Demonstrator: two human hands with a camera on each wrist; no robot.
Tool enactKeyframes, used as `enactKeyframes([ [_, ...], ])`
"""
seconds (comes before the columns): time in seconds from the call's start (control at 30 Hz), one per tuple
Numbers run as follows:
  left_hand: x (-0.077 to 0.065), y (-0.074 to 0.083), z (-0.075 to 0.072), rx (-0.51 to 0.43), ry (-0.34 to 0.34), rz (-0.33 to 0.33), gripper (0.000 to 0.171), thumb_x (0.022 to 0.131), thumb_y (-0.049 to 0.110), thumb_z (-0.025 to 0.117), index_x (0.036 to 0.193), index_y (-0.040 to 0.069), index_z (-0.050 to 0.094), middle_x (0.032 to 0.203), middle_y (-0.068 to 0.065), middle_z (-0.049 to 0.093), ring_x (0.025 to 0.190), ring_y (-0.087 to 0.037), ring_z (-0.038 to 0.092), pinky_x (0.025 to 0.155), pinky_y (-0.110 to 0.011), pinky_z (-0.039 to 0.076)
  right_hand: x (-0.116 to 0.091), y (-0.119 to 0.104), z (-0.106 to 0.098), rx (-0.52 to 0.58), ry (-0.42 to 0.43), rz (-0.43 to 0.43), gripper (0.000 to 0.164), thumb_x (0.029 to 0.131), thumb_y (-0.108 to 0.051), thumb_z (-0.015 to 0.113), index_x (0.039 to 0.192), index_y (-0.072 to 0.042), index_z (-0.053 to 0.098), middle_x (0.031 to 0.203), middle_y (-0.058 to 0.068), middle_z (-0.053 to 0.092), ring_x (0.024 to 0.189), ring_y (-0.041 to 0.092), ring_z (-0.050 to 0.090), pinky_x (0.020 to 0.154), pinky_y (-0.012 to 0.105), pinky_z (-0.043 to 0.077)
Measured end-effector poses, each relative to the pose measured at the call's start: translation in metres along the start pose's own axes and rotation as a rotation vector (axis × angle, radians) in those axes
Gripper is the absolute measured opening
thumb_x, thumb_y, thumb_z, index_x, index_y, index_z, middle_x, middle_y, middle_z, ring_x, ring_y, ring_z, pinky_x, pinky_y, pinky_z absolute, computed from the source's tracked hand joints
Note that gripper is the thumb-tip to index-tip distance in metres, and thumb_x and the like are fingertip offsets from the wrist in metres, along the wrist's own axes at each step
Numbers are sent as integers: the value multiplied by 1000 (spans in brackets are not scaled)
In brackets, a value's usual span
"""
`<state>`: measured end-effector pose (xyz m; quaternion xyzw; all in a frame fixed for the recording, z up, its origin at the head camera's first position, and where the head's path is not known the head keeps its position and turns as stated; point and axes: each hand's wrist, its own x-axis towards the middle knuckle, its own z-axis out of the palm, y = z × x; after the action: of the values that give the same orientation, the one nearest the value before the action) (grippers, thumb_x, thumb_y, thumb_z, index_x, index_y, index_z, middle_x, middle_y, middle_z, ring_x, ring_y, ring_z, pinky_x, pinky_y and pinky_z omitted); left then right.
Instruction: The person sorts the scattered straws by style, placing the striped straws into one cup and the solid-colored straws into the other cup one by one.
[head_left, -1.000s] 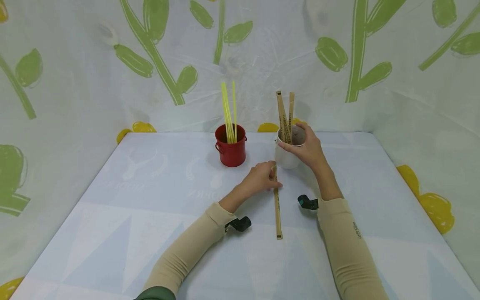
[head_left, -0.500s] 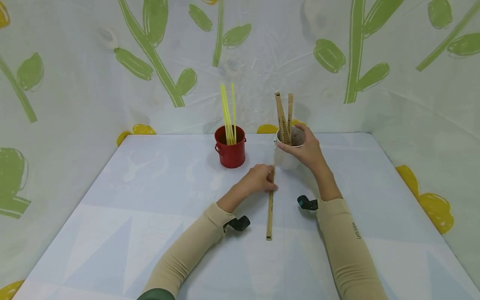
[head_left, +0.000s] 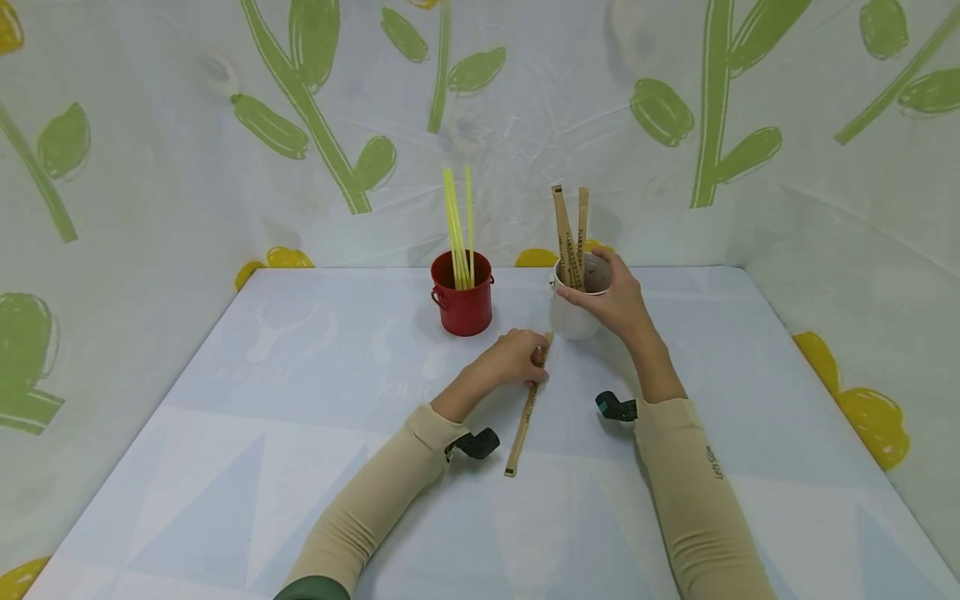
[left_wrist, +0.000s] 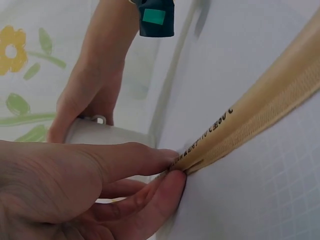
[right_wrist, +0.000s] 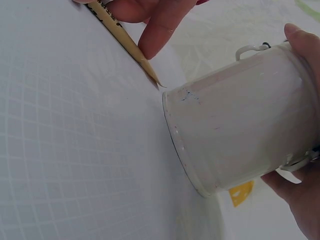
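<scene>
Thumb and fingers of my left hand pinch a brown paper-wrapped straw near its far end, low over the table. Printing runs along its wrapper, and in the left wrist view the straw slants from the fingertips to the upper right. My right hand grips a small white bucket by its upper rim, thumb on the near side and fingers at the back. Several more wrapped straws lean upright inside that bucket. From the right wrist camera, the straw's far tip lies close to the bucket's base.
To the left of the white bucket stands a red bucket holding several yellow straws. Behind them, the table's back edge meets a wall sheet printed with green leaves. Black wrist cameras project from both sleeves.
The wrapped straw's near end has swung left, so it now lies slanted instead of pointing straight at me. My left hand has shifted slightly left and nearer; my right hand holds still on the bucket.
</scene>
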<state>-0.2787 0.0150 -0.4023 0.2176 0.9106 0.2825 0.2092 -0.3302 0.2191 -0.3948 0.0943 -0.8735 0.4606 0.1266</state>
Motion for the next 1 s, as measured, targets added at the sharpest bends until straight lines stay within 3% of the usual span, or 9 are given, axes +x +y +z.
enactKeyframes([
  [0.27,-2,1,-1,2,-9,-19,42,89,12,72,128,6,60,85,-5,62,67,-11,64,62,-18,54,1,2,1,5,5,-15,96,73,-46,84,148,-10,36,154,10,40,142,30,37,114,59,32],
  [0.73,-2,0,1,-6,34,-80,50,88,17,74,135,11,57,90,-3,67,65,-12,66,61,-19,54,2,5,2,5,9,-17,96,73,-49,83,148,-11,36,154,9,40,142,30,37,114,59,33],
  [1.0,-2,-1,1,8,47,-65,55,87,19,74,137,12,52,91,-2,68,65,-13,65,61,-21,53,2,5,2,7,8,-15,96,73,-49,83,148,-10,36,154,9,39,142,31,37,113,60,32],
])
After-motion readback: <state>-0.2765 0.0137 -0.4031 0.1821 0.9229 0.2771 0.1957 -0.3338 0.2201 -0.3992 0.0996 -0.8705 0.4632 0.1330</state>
